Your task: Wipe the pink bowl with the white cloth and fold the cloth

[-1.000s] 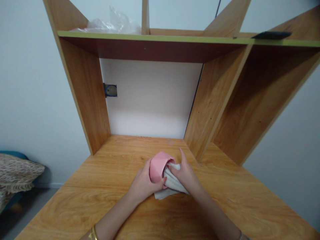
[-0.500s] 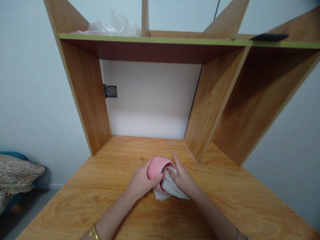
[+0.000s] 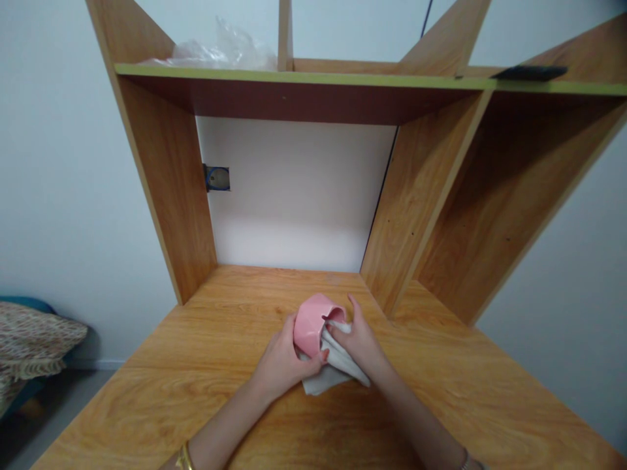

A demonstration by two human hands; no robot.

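My left hand [image 3: 284,356] is wrapped around a pink cup [image 3: 310,321], fingers curled over its outer wall, thumb on the near side. Cup is tipped on its side, mouth facing right and slightly away from me, held just above the counter [image 3: 196,365].

My right hand [image 3: 360,339] is closed on a white cloth [image 3: 333,365], pushing a bunched part of it into the cup's mouth. Index finger sticks up past the rim; the other fingertips are hidden inside or behind the cloth, can't tell how deep they go. The rest of the cloth hangs below the cup and its loose end looks to be touching the counter just in front of the cup, though it's hard to be sure from this angle.

Relative to the cup:
- wooden divider panel [image 3: 406,215] stands just behind and to the right, upright on the counter
- white back panel [image 3: 294,196] further behind, with a small dark cut-out [image 3: 216,177] at its left edge
- shelf [image 3: 304,77] well above; clear plastic bag [image 3: 220,49] on its left part, flat dark object [image 3: 531,70] on its far right
- patterned fabric [image 3: 34,339] far to the left, off the counter and lower

Gold bangle [image 3: 183,457] on my left wrist, thin bracelet [image 3: 465,462] on the right.
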